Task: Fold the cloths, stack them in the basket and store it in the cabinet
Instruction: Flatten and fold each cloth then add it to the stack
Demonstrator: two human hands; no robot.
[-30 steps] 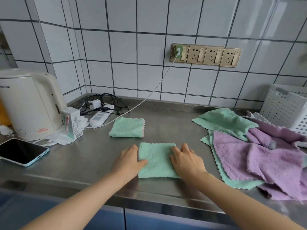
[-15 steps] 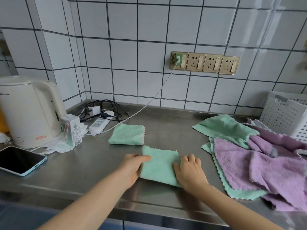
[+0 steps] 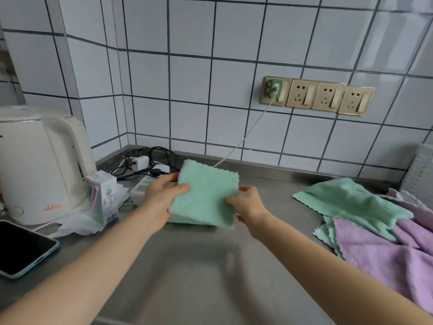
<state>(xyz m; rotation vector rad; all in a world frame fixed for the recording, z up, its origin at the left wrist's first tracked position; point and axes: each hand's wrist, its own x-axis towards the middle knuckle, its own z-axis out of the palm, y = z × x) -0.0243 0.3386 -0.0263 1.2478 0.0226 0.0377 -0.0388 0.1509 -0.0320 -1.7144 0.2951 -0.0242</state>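
Head view: the left hand (image 3: 161, 195) and right hand (image 3: 248, 204) are each pinching a side of the folded green cloth (image 3: 205, 195), lifting it flat off the desk (image 3: 199, 273) — probably so it keeps its fold; unfolded cloths (image 3: 375, 231) are lying right, beside the basket (image 3: 420, 177).

A single head-worn wide-angle view looks forward and down across the steel table (image 3: 194, 273) toward the tiled wall (image 3: 210, 66) at twelve o'clock, close to both forearms entering from below.
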